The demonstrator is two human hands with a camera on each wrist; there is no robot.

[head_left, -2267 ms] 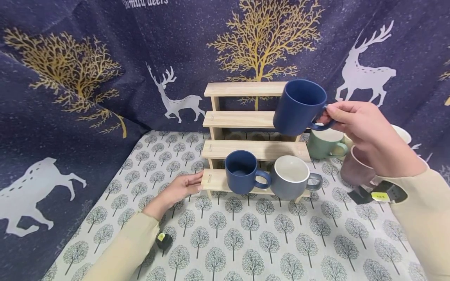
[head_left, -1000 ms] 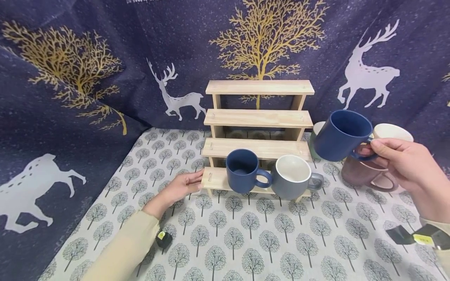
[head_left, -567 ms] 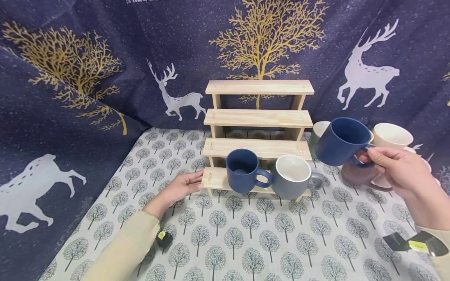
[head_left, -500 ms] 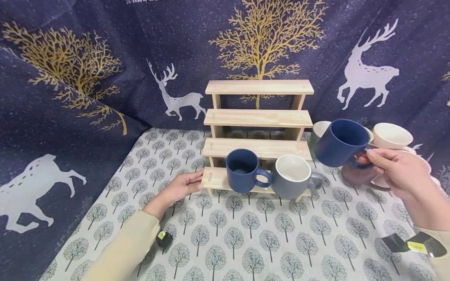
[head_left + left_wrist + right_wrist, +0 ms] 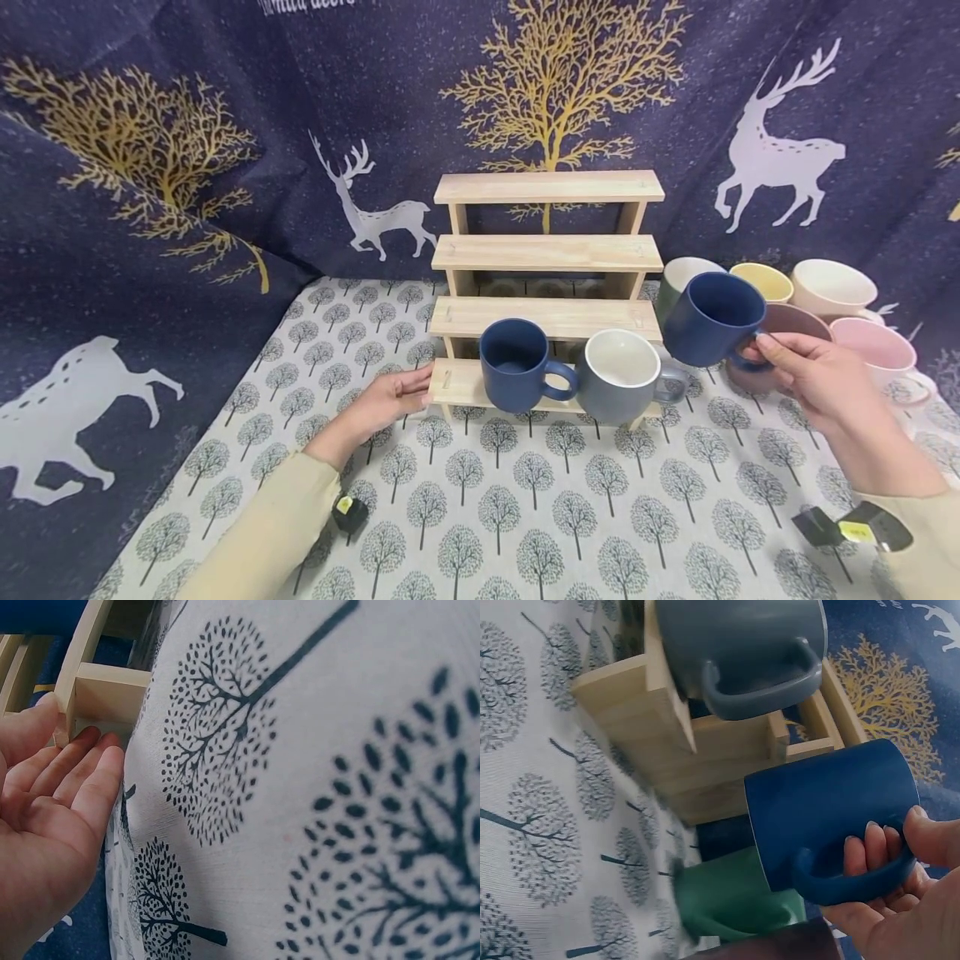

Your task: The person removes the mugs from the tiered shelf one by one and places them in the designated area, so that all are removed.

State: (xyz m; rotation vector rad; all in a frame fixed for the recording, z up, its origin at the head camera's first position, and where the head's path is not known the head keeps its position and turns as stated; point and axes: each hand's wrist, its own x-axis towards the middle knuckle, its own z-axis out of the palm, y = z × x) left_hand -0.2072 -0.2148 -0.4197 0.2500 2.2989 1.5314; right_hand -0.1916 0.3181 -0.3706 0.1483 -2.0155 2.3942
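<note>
My right hand [image 5: 821,379] grips a dark blue mug [image 5: 716,318] by its handle, to the right of the wooden tiered shelf [image 5: 547,252]. In the right wrist view, fingers curl through the handle and the mug tilts in front of the shelf's side. My left hand [image 5: 386,402] touches the left end of the bottom tier. Seen from the left wrist, its fingers are extended, with fingertips at the board end. Standing on that tier are a second blue mug [image 5: 516,364] and a grey mug [image 5: 618,375] with a white inside, handles pointing right.
More mugs crowd the patterned cloth [image 5: 480,517] right of the shelf: green [image 5: 678,279], yellow [image 5: 761,282], cream [image 5: 832,285], mauve [image 5: 798,321] and pink [image 5: 873,346]. The held mug overlaps several of them in the head view. A dark blue deer-print curtain [image 5: 397,83] hangs behind.
My right hand has carried the blue mug from before the upper tiers down to the right, then lower and slightly left. The left hand and the mugs on the shelf have stayed put.
</note>
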